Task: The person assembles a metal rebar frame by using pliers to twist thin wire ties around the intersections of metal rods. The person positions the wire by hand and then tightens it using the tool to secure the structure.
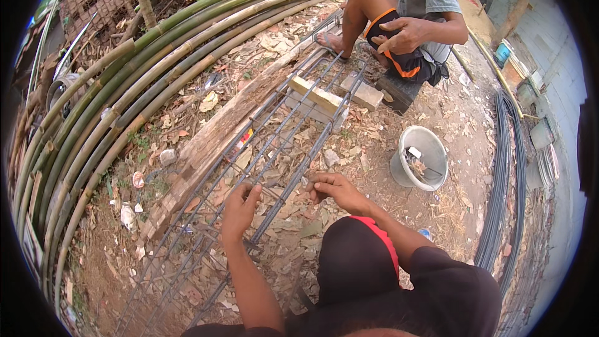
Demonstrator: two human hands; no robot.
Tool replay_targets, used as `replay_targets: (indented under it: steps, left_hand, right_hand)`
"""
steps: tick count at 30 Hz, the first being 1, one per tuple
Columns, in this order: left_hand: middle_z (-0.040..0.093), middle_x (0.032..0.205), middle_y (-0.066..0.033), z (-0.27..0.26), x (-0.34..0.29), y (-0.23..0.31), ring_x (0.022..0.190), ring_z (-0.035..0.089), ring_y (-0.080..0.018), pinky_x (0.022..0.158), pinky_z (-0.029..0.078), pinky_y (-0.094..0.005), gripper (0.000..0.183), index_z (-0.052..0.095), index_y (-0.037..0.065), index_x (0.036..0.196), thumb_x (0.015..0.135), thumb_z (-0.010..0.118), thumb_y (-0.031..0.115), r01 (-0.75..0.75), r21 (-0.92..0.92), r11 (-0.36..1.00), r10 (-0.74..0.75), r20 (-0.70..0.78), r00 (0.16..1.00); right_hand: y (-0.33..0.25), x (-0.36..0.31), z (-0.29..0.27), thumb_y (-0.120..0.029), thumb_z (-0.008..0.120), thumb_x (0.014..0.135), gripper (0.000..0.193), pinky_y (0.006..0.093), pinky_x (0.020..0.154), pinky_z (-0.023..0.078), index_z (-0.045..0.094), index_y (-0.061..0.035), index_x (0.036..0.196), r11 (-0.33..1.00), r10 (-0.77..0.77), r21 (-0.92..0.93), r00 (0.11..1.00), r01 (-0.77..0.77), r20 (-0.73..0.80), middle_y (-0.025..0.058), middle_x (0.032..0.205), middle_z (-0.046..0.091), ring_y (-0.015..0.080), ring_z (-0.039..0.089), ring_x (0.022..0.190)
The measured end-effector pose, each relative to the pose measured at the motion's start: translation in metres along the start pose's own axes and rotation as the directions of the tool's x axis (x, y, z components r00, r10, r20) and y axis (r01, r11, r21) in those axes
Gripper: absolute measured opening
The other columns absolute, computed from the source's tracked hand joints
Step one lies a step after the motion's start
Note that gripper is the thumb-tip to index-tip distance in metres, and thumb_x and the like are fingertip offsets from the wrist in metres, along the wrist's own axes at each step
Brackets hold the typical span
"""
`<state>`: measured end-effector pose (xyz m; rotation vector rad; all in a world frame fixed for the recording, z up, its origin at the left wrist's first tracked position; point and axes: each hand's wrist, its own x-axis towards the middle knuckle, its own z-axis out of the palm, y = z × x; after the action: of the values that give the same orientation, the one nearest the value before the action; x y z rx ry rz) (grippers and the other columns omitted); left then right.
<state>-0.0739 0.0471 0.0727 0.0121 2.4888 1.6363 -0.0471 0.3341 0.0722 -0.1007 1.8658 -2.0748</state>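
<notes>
A long cage of thin steel rebar (265,140) runs from near my knees up toward the far end, with cross ties along it. Over its left bars, my left hand (239,211) has its fingers bent and the thumb close to the forefinger; what lies between them is too small to make out. Just right of the cage's right-hand bars, my right hand (337,191) has its fingers curled together in a pinch, and anything in it is hidden. A pale wooden block (317,94) lies crosswise at the cage's far part.
Another person (415,25) sits at the far end, one hand raised. A grey bucket (405,171) with scraps stands to the right. Bamboo poles (168,37) and a wooden beam (187,187) lie left. Bundled rebar (501,175) lies along the right wall. Dry leaves cover the ground.
</notes>
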Motion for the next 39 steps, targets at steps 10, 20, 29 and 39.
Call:
replay_targets:
  steps: [10,20,29,39]
  left_hand:
    - [0.073,0.081,-0.0093,0.043,-0.003,-0.057,0.066,0.066,-0.0117,0.061,0.053,-0.0327,0.049,0.073,-0.003,0.1,0.1,0.07,0.046,0.362,-0.093,0.928,-0.335,0.22,0.916]
    - [0.068,0.069,-0.005,0.04,0.003,-0.043,0.059,0.063,-0.0107,0.053,0.048,-0.0267,0.047,0.075,0.0,0.092,0.097,0.075,0.046,0.398,-0.036,0.917,-0.381,0.219,0.898]
    - [0.079,0.087,-0.0101,0.051,0.003,-0.038,0.069,0.071,-0.0131,0.059,0.051,-0.0276,0.04,0.079,-0.003,0.102,0.092,0.081,0.036,0.423,-0.161,0.892,-0.413,0.09,0.906]
    - [0.078,0.086,-0.0081,0.06,0.001,-0.039,0.073,0.071,-0.0137,0.06,0.05,-0.0281,0.032,0.079,-0.002,0.1,0.089,0.084,0.028,0.403,-0.257,0.878,-0.412,0.019,0.911]
  right_hand:
    - [0.102,-0.048,-0.005,-0.017,0.054,0.109,0.029,0.0248,0.055,0.031,0.071,-0.0033,0.126,0.962,0.15,-0.225,0.988,-0.152,-0.024,-0.0077,0.067,0.043,0.0037,0.034,0.058]
    - [0.113,0.0,0.02,-0.015,0.055,0.106,0.027,0.0342,0.081,0.048,0.075,-0.004,0.121,0.923,0.148,-0.365,0.988,-0.12,0.048,0.0071,0.1,0.069,0.0163,0.056,0.088]
    - [0.104,0.018,0.038,-0.016,0.055,0.107,0.028,0.0344,0.08,0.051,0.073,-0.0022,0.122,0.929,-0.014,-0.37,0.999,0.024,0.029,0.0075,0.102,0.073,0.0161,0.062,0.084]
    - [0.077,0.019,0.039,-0.018,0.059,0.104,0.024,0.0489,0.084,0.055,0.072,-0.0047,0.119,0.665,-0.026,-0.743,0.997,0.07,0.07,0.018,0.113,0.075,0.0369,0.073,0.093]
